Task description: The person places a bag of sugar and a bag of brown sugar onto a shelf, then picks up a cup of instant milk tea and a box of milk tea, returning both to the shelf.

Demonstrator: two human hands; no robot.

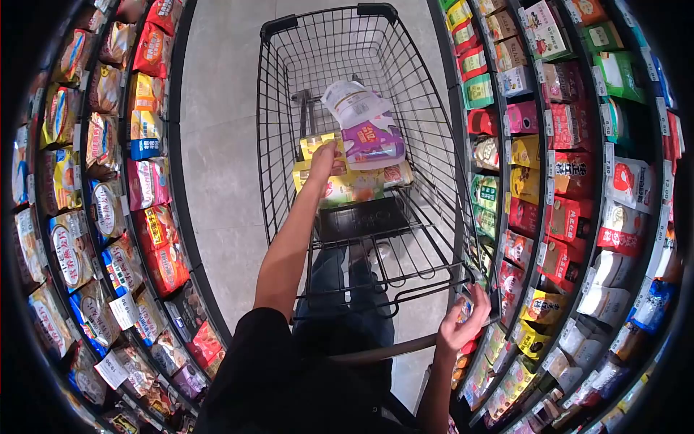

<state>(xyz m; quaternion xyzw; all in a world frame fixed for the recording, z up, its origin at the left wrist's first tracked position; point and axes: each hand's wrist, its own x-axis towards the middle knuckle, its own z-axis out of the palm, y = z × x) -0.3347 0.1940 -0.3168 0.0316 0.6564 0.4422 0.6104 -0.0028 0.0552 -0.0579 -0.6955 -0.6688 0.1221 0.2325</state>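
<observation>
My left hand reaches down into the wire shopping cart, its fingers closed on a small yellow package. Just below it lies a larger yellow-green package with pictures on it. A purple bag and a white pouch rest in the cart beyond and to the right of that hand. At the cart's near right corner, my right hand is held up beside the handle, fingers apart and slightly bent, with nothing seen in them.
Shelves of packaged food line the aisle on the left and right, close to the cart. A black panel sits at the cart's near end. Grey tiled floor shows beside the cart.
</observation>
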